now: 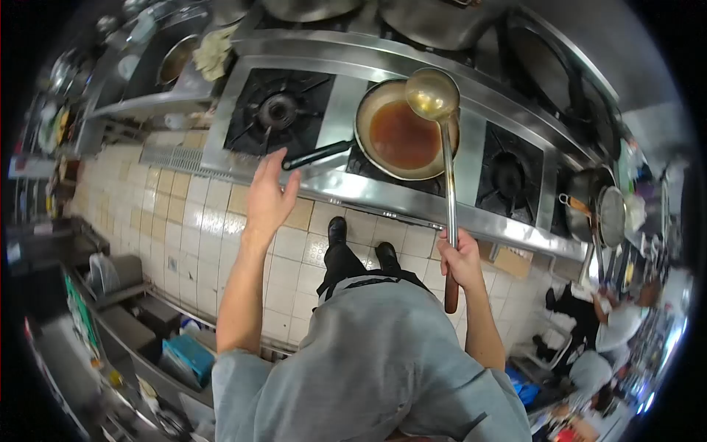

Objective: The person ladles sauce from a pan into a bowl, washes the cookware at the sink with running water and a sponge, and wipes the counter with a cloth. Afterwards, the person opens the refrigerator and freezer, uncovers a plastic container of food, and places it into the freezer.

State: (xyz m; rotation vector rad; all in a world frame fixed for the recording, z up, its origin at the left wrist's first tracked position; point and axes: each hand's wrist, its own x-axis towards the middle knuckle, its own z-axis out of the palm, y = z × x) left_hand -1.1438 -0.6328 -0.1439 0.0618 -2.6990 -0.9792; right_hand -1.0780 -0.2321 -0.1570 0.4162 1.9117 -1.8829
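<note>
A frying pan (364, 125) with a brownish-red liquid (401, 140) in it sits on the steel stove (345, 99), between the left burner (277, 112) and the right burner (508, 173). Its black handle (320, 155) points toward the person's left hand (271, 197), whose fingers are spread, with the tip of the handle in the gap between thumb and forefinger; whether skin meets handle cannot be told. The right hand (461, 262) has its fingers closed round the long shaft of a ladle (448, 173), just above the wooden grip. The ladle's bowl lies over the far right part of the pan's rim, a yellowish gleam inside it; whether the two touch is unclear. Large pots (434, 26) stand behind the stove, a round strainer (612, 216) lies to its right, and a co-worker (617, 329) is farther off at the right.
</note>
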